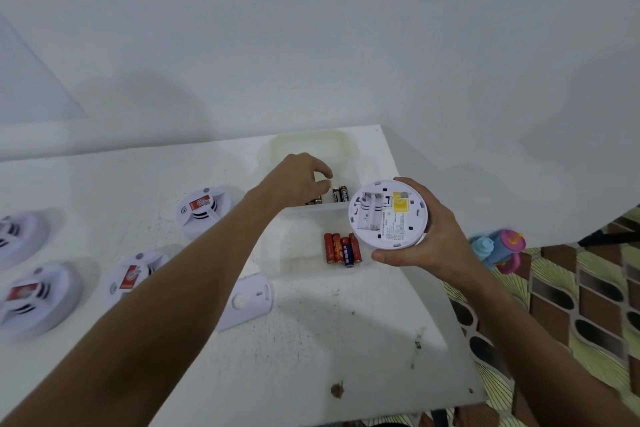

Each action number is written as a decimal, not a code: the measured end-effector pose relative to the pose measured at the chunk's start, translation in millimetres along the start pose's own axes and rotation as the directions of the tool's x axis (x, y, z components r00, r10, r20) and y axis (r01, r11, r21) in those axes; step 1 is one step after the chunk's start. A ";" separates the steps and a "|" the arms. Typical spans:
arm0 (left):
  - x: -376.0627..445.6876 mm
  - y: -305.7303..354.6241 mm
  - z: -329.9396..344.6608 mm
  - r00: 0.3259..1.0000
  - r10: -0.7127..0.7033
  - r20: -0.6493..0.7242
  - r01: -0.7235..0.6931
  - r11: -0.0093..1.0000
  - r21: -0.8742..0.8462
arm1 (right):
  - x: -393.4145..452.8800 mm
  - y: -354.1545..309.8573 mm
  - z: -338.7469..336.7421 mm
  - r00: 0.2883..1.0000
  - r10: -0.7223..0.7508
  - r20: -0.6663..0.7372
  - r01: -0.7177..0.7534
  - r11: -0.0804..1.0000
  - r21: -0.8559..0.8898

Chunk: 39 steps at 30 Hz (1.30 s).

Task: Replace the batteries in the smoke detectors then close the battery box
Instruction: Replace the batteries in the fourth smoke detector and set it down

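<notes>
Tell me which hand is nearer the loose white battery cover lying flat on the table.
Left, judging by the forearm. The left hand reaches past the battery cover into the far box compartment; its forearm passes just beside the cover. The right hand holds the open smoke detector off to the cover's right.

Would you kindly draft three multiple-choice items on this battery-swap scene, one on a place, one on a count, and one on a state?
1. Where is the left hand?
A. over the far box of dark batteries
B. on the flat cover plate
C. on a floor bottle

2. How many smoke detectors lie on the table left of the boxes?
A. two
B. four
C. six

3. What state is the battery bay of the held smoke detector in?
A. closed
B. open, holding orange batteries
C. open and empty

Key: 1 A, its fingers curl down at that box; 2 B, four domes with red stickers show there; 3 C, the right hand shows the bare slots.
</notes>
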State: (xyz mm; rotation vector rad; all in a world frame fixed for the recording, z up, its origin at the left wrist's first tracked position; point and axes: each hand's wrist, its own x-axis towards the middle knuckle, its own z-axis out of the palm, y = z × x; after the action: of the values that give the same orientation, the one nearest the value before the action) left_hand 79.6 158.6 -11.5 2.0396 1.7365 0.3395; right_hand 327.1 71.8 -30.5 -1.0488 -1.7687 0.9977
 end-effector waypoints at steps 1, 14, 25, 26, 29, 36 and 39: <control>-6.8 1.8 -1.8 1.000 -0.003 -0.029 0.003 1.000 -0.030 | -1.6 -1.8 -0.6 1.000 -0.008 -0.001 0.008 1.000 0.009; -74.7 16.0 36.6 0.978 -0.043 0.202 0.006 0.984 0.177 | -36.5 -6.2 -1.8 1.000 0.009 0.010 -0.010 0.999 0.035; -90.6 34.3 31.5 0.986 -0.168 0.018 0.168 0.981 -0.092 | -51.7 -7.0 -1.8 1.000 0.028 0.003 -0.028 0.999 0.017; -95.6 40.1 25.2 0.986 -0.159 -0.043 0.151 0.978 -0.143 | -51.6 -6.8 -1.3 1.000 0.023 0.000 -0.023 1.000 0.006; -114.5 62.4 3.9 0.987 -0.090 -0.134 0.052 0.963 -0.265 | -50.0 -5.7 1.4 1.000 0.011 -0.003 -0.011 1.000 -0.010; -142.1 89.8 -10.0 0.998 -0.055 0.007 0.055 0.946 -0.319 | -43.0 -14.3 11.4 1.000 -0.022 0.016 0.022 0.999 -0.029; -144.8 89.9 -10.4 0.994 -0.107 0.003 0.101 0.930 -0.354 | -42.7 -16.4 15.8 1.000 -0.022 0.017 0.023 0.999 -0.038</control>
State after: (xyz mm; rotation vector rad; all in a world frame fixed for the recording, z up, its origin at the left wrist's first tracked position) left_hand 126.8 8.3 54.1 1.6850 1.6461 0.5906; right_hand 321.5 23.7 -31.7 -1.0452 -1.8160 0.9649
